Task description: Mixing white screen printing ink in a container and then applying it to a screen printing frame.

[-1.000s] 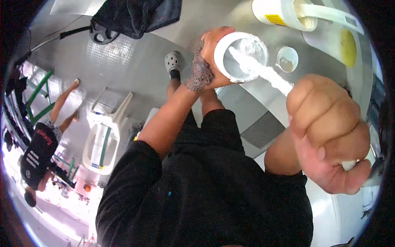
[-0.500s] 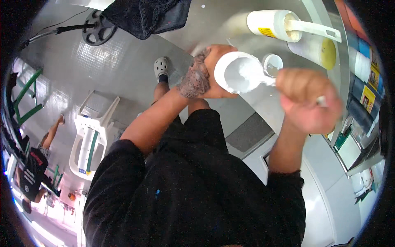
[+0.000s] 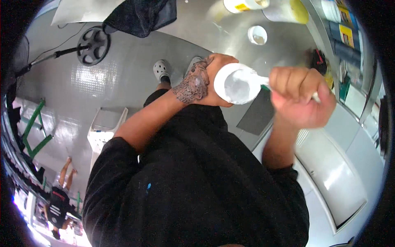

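Right grip (image 3: 302, 98) has moved nearer the round tub (image 3: 221, 82) left grip (image 3: 210, 84) clasps, clamping a smeared white stick (image 3: 263, 80).

The left grip (image 3: 210, 80) was wrapped around an open white tub (image 3: 220, 83); the right grip (image 3: 303, 96) clenched a white stick (image 3: 263, 80) at its rim. A white cup (image 3: 253, 35) stood on the table (image 3: 284, 47).

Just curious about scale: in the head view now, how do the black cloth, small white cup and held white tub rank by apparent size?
Largest: black cloth, cut off by the top edge
Next: held white tub, in the left hand, perhaps enlarged by nearness
Smallest: small white cup
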